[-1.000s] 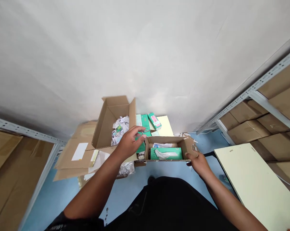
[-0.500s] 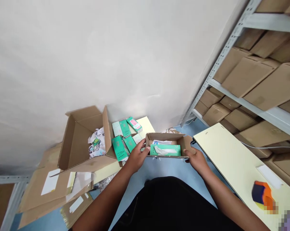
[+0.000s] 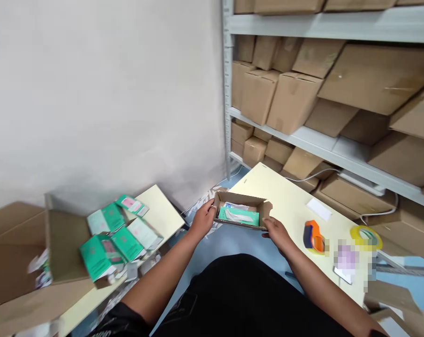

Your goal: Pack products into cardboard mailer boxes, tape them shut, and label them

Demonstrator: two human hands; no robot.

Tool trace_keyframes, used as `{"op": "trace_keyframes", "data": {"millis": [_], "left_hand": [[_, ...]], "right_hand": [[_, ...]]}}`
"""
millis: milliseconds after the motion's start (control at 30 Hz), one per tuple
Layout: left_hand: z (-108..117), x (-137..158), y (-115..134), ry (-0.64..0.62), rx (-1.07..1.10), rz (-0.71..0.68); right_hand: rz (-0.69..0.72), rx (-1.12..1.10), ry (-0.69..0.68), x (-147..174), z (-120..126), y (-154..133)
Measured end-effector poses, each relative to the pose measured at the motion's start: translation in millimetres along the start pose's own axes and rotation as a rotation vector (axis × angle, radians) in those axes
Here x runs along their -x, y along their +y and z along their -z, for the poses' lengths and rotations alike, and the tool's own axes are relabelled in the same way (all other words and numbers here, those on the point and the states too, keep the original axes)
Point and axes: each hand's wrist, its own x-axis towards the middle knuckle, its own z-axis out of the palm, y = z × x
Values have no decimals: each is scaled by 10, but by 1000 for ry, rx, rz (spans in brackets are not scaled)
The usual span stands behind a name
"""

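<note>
Between my two hands I carry a small open cardboard box above the floor. My left hand grips its left end, and my right hand grips its right end. Inside the box lies a green carton with a piece of white paper or plastic on top. Behind the carton is a flat packet in white and blue. The box is level and stands close to the near corner of the table on the right.
A cream table at right holds an orange tape dispenser, a yellow tape roll and a white strip. At left, several green cartons lie beside a large open cardboard box. Shelves full of boxes rise behind.
My view has turned right, towards the table and shelves. The small box has come along in both hands, closer to the right table, and its contents look the same.
</note>
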Motion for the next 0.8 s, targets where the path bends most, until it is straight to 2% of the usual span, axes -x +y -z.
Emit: {"op": "trace_keyframes", "data": {"millis": [167,300,433,600,800], "left_hand": [[-842,-480,205,-100,-27,-53],[-1315,-850,284,-204,-18,-73],[-1627,-1240,283,-297,-50,-122],[-1951,-1717,199,-401,-50,-197],[-2149,-2094,98,-538,-17,-275]], "right_hand": [[-92,-20,113,-232,609,274],[-135,-42,207,-457,887,472],[-142,-83,308,-705,1001,656],[-158,-107,444,-1031,1018,823],[-80,-35,621,-1204,967,872]]}}
